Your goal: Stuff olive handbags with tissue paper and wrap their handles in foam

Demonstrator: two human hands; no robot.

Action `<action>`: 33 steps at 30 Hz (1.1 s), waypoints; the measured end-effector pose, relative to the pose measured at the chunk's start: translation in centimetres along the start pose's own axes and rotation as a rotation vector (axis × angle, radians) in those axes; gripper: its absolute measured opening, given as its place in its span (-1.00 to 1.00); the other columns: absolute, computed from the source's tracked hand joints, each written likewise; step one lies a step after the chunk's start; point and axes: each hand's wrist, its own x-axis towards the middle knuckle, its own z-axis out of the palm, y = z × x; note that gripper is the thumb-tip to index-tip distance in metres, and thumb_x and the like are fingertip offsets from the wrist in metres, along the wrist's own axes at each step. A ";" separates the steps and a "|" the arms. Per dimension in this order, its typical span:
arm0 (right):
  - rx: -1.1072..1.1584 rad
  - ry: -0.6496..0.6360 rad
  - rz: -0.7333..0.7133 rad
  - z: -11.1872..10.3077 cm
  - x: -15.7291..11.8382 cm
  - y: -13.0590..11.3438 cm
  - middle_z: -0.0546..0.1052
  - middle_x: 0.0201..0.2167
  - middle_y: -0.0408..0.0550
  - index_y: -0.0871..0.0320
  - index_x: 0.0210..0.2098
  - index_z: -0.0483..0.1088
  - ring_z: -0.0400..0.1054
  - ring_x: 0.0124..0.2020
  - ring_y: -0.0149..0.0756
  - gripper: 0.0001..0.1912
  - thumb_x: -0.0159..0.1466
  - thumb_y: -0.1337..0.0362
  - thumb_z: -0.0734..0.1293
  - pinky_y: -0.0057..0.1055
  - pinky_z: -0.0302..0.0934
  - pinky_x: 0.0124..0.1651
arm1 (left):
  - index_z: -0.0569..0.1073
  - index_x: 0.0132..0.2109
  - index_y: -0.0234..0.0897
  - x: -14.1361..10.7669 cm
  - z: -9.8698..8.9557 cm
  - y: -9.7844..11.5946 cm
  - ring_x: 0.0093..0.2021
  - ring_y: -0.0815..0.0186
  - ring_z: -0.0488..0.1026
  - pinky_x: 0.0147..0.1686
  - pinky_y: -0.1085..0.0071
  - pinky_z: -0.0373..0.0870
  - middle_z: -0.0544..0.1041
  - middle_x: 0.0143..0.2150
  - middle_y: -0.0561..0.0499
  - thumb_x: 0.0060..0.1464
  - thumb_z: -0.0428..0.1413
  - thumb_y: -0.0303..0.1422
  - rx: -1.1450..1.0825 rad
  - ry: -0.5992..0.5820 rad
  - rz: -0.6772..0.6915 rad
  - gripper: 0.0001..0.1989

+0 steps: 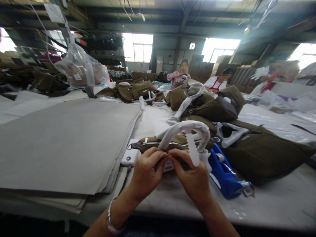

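Your left hand (148, 174) and right hand (194, 177) pinch the olive bag's (154, 142) edge, fingertips nearly closed (probably steadying it).

Table (278, 200), left: paper stack (64, 144), reaching to the near side.
Table, centre: handbag (151, 142), between paper stack and tape dispenser (225, 179).
Handbag's left end: power bank (130, 157) just beside it, cable (125, 179) running nearward from there.
Handbag's top: handles (189, 125) arching above the zipper (158, 143).
Table, right: larger bag (264, 151), behind and right of tape dispenser.
Behind handbag: bag heap (204, 103), with two people (176, 76) (217, 82) beyond.
Back wall: clock (192, 46), between two windows (137, 47) (219, 49).
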 end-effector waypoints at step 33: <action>-0.361 0.377 0.286 -6.1 -5.1 6.7 0.58 0.01 0.07 0.11 0.08 0.47 0.49 0.03 -0.05 -0.63 0.40 0.04 0.31 -0.09 0.33 0.16 | 0.33 0.28 -0.09 -6.3 -2.4 -7.5 0.23 0.13 0.43 0.21 0.16 0.42 0.42 0.26 -0.11 0.14 0.30 -0.29 0.073 0.435 -0.229 -0.41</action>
